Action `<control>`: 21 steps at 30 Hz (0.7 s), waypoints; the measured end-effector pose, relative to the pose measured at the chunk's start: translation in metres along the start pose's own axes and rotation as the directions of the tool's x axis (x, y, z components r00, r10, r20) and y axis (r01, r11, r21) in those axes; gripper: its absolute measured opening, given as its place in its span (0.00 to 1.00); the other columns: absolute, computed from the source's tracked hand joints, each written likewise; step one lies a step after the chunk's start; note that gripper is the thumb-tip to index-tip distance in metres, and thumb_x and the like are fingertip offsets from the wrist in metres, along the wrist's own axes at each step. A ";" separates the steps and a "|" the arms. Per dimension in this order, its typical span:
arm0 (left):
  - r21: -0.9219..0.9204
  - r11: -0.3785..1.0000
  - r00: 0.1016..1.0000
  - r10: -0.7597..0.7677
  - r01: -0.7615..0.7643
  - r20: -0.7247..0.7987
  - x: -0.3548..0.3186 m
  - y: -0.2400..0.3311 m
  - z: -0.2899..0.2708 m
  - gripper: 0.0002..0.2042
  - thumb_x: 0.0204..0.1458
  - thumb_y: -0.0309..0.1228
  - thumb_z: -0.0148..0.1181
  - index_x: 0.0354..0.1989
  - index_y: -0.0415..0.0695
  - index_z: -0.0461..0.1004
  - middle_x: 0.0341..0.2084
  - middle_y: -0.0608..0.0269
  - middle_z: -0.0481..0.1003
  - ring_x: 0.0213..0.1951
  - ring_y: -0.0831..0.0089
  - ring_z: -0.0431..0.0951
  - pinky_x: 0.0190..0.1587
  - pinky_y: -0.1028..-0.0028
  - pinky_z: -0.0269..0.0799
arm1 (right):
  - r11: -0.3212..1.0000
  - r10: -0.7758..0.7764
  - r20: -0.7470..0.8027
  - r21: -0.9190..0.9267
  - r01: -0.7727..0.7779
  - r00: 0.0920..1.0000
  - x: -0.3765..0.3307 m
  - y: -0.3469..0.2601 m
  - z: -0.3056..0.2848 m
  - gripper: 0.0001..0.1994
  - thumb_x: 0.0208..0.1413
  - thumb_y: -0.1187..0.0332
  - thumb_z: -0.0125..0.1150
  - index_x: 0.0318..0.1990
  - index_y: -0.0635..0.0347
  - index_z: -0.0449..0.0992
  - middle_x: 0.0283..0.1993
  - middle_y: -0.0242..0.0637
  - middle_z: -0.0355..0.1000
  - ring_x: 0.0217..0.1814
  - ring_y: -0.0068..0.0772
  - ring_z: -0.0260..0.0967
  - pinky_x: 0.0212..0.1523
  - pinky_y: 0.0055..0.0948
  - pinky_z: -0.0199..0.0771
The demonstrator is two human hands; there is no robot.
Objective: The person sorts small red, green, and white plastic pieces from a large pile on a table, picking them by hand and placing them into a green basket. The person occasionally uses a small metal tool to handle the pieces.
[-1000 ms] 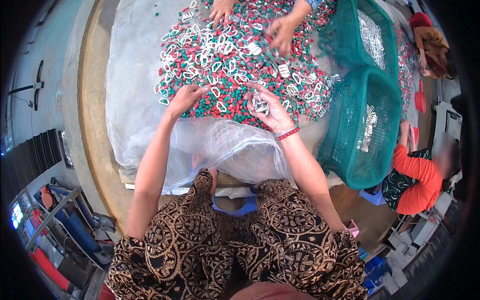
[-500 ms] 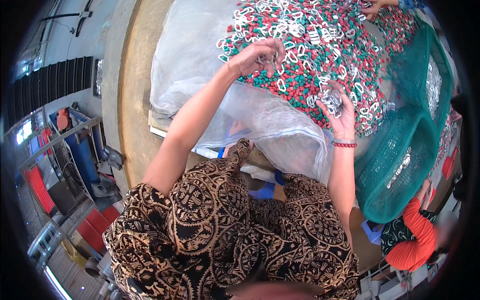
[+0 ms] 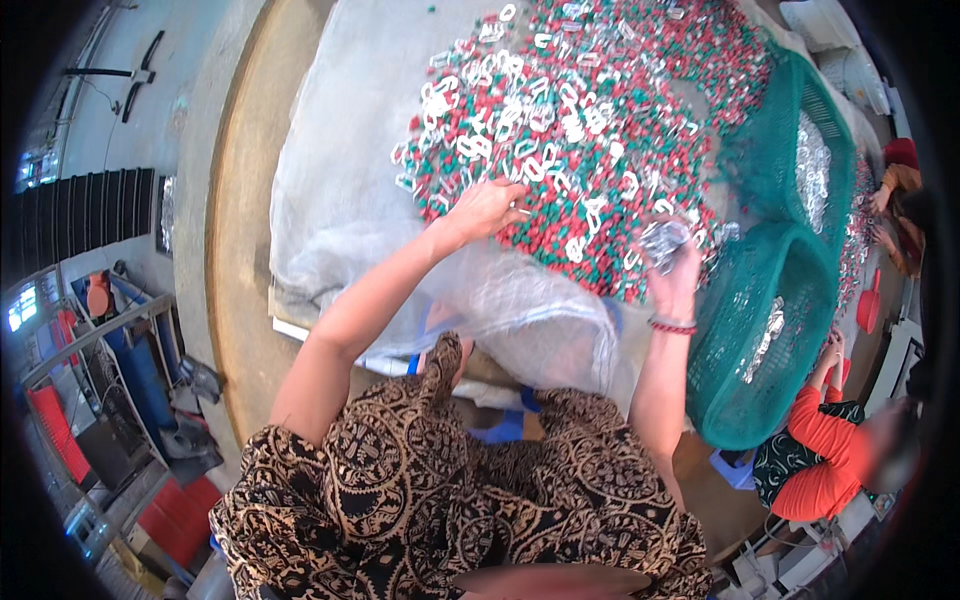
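A big heap of small red, green and white plastic pieces [image 3: 590, 120] lies on a clear plastic sheet [image 3: 350, 190] over a table. My left hand [image 3: 487, 208] rests palm down on the near edge of the heap, fingers curled among the pieces. My right hand [image 3: 672, 268], with a red bead bracelet on the wrist, is closed around a bunch of shiny silver pieces [image 3: 662, 240] at the heap's right edge, close to a green basket.
Two green mesh baskets [image 3: 770, 330] holding silver pieces stand to the right of the heap. A person in an orange top [image 3: 830, 455] sits lower right; another person is at the far right. The table's wooden rim [image 3: 225, 270] runs at left, with racks and red crates beyond.
The view has swung left and closer. My left hand slid along the near edge of the heap. My right hand moved right toward the green basket, still holding silver pieces.
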State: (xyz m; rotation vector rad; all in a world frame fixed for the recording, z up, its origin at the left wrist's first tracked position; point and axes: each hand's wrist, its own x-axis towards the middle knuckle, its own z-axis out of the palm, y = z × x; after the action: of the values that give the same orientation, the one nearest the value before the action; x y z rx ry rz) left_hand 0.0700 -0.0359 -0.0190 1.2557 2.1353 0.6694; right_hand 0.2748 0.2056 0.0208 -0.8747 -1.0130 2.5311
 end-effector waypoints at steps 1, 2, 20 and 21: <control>-0.056 0.998 1.000 -0.016 0.017 0.020 0.003 0.005 -0.012 0.11 0.50 0.36 0.59 0.33 0.41 0.72 0.32 0.53 0.72 0.37 0.58 0.74 0.38 0.62 0.70 | 0.999 0.033 0.054 0.032 -0.035 0.998 0.000 0.009 0.009 0.17 0.56 0.59 0.48 0.43 0.64 0.72 0.41 0.45 0.73 0.39 0.43 0.74 0.35 0.45 0.80; -0.114 0.993 1.000 0.012 -0.012 0.004 0.006 0.013 -0.023 0.11 0.50 0.36 0.59 0.32 0.40 0.72 0.32 0.53 0.71 0.37 0.57 0.74 0.38 0.62 0.69 | 0.991 0.083 0.122 0.096 -0.094 0.989 -0.002 0.016 0.017 0.19 0.56 0.58 0.48 0.46 0.64 0.71 0.43 0.46 0.73 0.40 0.43 0.73 0.37 0.47 0.79; -0.089 0.950 0.884 0.241 -0.299 -0.401 0.000 0.135 -0.077 0.10 0.49 0.25 0.60 0.41 0.42 0.73 0.42 0.56 0.70 0.46 0.60 0.72 0.48 0.66 0.68 | 0.502 0.193 0.165 0.830 -0.242 0.967 0.022 -0.012 0.025 0.15 0.57 0.59 0.49 0.40 0.63 0.72 0.39 0.45 0.73 0.36 0.41 0.72 0.27 0.33 0.78; -0.134 0.955 0.888 0.187 -0.264 -0.420 0.000 0.121 -0.082 0.10 0.50 0.25 0.59 0.42 0.41 0.72 0.41 0.54 0.70 0.45 0.59 0.72 0.48 0.65 0.68 | 0.653 0.010 0.016 0.757 -0.018 1.000 0.030 -0.048 0.015 0.16 0.58 0.59 0.47 0.42 0.64 0.71 0.38 0.44 0.73 0.35 0.38 0.72 0.27 0.32 0.78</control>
State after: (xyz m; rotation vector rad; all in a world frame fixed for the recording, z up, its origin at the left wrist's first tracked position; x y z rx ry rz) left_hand 0.0871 0.0057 0.1206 1.3652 2.1911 1.3010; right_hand 0.2434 0.2458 0.0492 -0.5882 0.1309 2.5798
